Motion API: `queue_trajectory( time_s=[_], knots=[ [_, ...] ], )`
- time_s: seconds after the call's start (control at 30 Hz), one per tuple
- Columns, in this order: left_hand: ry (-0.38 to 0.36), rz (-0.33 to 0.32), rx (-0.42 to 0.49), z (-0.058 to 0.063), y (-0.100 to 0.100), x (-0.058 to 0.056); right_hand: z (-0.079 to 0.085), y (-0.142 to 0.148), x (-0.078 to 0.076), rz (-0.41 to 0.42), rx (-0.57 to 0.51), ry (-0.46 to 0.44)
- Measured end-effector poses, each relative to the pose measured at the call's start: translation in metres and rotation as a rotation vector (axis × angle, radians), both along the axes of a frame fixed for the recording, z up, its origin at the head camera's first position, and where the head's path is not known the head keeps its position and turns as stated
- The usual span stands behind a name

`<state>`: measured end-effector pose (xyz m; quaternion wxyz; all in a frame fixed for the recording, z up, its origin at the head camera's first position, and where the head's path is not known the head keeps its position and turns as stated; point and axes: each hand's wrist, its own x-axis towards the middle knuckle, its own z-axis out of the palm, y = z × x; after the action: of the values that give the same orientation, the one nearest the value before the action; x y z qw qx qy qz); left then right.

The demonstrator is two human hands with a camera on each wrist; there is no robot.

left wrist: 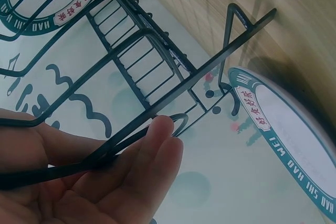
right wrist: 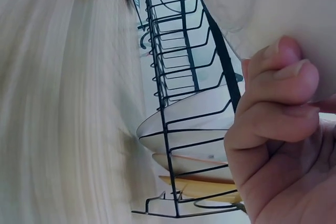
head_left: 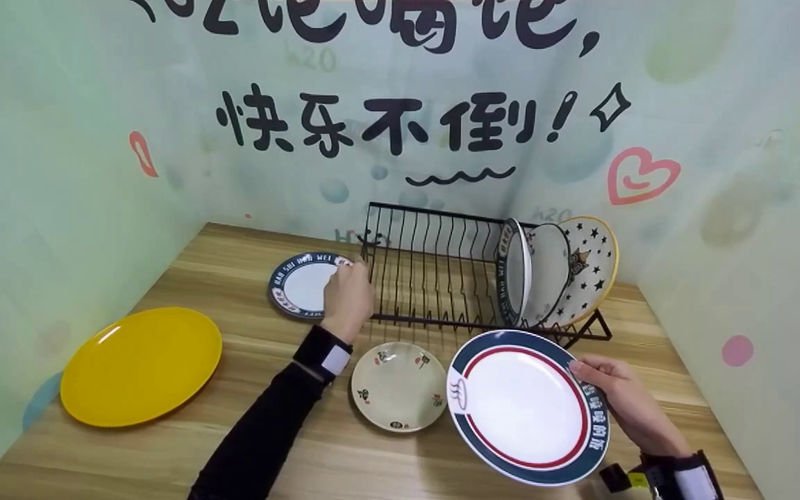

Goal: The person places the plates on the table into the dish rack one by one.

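Currently both hands are busy, and the clock directions here are as the head camera sees things, read from the small cream plate [head_left: 400, 385] on the wooden table [head_left: 129, 458]. At eleven o'clock from it, the left hand [head_left: 349, 295] grips the left end of the black wire rack [head_left: 435, 321]; the left wrist view shows its fingers curled round the frame. At three o'clock, in front of the rack's right end, the right hand [head_left: 619, 392] grasps a large white plate [head_left: 528, 406] by the rim at about two o'clock, thumb on the face and fingers curled against the underside. This plate tilts towards the head camera and has a dark blue border, a red ring inside it and a steam mark at nine o'clock.

The rack stands at twelve to one o'clock. Towards its right end, at two o'clock, three dishes stand on edge: a dark-rimmed lettered plate [head_left: 513, 278], a pale dish with a thin dark rim [head_left: 546, 271] and a yellow-rimmed dish with stars [head_left: 591, 278].

Between ten and eleven o'clock lies a smaller blue-rimmed plate [head_left: 299, 285], partly hidden by the left hand. A yellow plate [head_left: 142, 367] lies at nine o'clock.
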<state>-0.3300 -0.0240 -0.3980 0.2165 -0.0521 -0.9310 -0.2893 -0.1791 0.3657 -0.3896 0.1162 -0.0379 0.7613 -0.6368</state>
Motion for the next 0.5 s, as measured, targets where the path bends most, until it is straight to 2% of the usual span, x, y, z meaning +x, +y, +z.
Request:
queue_trajectory(
  time_s=[0.27, 0.5],
  knots=[
    [0.031, -0.009, -0.005, -0.002, 0.000, 0.000, 0.012, -0.005, -0.002, 0.037, -0.003, 0.058],
    [0.023, -0.001, -0.012, -0.001, 0.000, 0.000, 0.023, -0.010, -0.007, 0.015, 0.022, 0.080]
  ],
)
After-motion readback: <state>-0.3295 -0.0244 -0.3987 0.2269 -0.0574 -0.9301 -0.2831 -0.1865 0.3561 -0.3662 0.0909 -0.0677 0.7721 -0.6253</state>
